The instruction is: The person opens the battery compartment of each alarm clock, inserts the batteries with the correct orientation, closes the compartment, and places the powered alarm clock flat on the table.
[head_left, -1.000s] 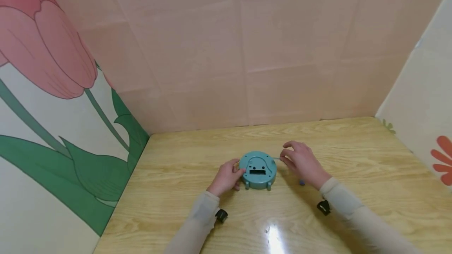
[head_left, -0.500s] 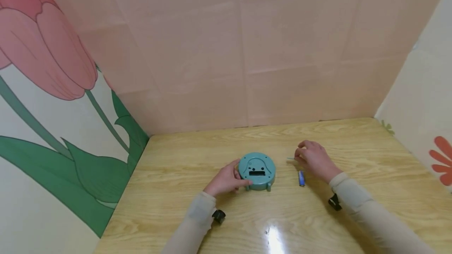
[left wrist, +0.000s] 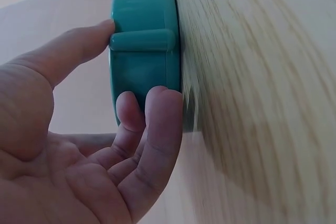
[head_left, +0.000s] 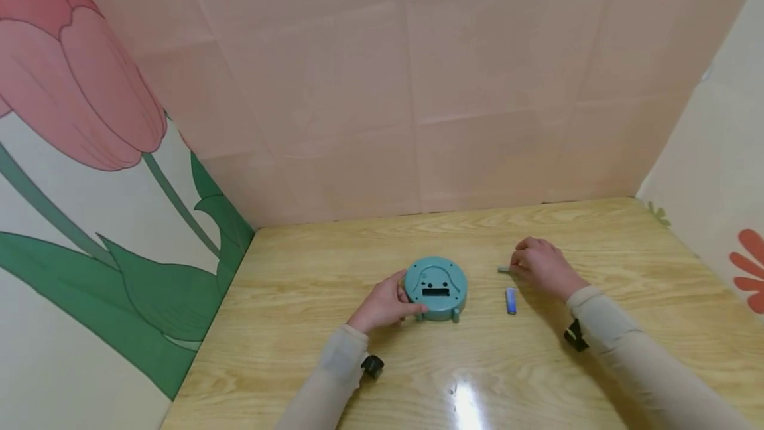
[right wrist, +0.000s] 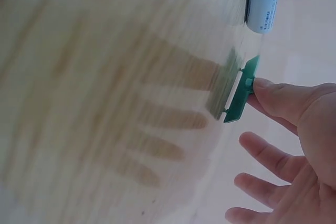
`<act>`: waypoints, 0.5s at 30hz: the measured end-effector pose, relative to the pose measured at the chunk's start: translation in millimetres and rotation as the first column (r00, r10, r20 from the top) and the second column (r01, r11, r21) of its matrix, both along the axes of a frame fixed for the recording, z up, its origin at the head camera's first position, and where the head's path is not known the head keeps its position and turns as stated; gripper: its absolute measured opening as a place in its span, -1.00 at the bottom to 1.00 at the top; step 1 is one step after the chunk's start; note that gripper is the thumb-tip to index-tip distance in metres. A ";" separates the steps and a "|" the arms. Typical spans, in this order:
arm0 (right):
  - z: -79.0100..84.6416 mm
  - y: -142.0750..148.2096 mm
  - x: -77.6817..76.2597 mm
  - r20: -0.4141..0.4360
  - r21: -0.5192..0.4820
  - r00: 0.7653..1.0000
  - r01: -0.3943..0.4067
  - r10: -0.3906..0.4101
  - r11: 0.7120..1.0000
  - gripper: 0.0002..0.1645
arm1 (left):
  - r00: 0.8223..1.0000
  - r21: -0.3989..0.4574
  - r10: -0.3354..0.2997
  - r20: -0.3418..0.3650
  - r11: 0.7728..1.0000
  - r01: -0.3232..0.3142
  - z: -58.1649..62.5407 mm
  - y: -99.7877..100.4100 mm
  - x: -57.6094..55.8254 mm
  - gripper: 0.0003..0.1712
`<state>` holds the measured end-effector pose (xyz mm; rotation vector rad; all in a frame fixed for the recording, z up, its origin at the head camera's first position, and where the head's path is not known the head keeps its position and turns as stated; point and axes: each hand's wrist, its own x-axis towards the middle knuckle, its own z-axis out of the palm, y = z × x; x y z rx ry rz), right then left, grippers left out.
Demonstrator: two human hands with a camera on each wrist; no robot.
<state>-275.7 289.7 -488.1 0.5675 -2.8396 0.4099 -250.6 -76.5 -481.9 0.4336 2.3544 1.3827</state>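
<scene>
A round teal clock (head_left: pixel 444 267) lies on its face with its back up and an uncovered dark battery slot. My left hand (head_left: pixel 382 304) grips its left edge, thumb on the back's rim and fingers against the side, beside a short foot (left wrist: pixel 142 41). Farther right, my right hand (head_left: pixel 543 269) pinches a small green battery cover (right wrist: pixel 242 90) between thumb and a finger mostly hidden behind it. The cover is tilted close to the tabletop; the other fingers are spread apart. A blue battery (head_left: pixel 510 301) lies on the table between the clock and my right hand.
The wood-grain table (head_left: pixel 286 271) meets a pink-covered wall (head_left: pixel 334 118) at the back. A tulip-painted wall (head_left: pixel 137 231) stands on the left, and a pale wall with a red flower on the right. Light glares off the table's front (head_left: pixel 465 403).
My right hand has moved right with the battery cover, away from the clock, and lowered it towards the table. The battery is now in full view. My left thumb has slid down the clock's edge.
</scene>
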 end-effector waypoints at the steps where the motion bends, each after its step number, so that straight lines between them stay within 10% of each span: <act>1: -1.1 1.4 -0.9 0.004 -0.004 1.000 -0.001 0.001 1.000 -0.94 | 1.000 0.001 -0.002 -0.003 1.000 0.002 -0.3 0.3 -0.1 0.11; 15: -2.9 7.1 -7.9 0.098 -0.048 0.995 0.018 -0.013 0.999 -0.93 | 1.000 0.007 0.011 0.006 1.000 -0.011 -2.7 2.1 -2.4 0.09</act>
